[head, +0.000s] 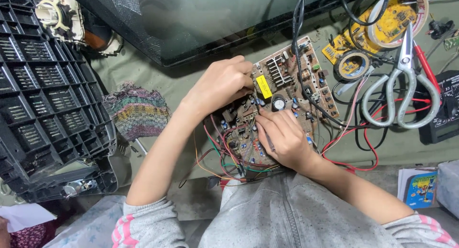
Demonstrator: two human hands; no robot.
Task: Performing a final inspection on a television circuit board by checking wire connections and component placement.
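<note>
I see brown rectangular circuit board (282, 97) crowded with components, yellow block and round capacitor near centre, tilted on olive cloth-covered table (158, 80), red and black wires trailing off lower edge. My left hand (222, 83) curled, fingers gripping board's upper-left edge. My right hand (282, 135) partly closed, fingertips pressed on board's middle, thin dark tool (264, 131) pinched between them. Grey-handled scissors (404, 78) lie well apart, right.
</note>
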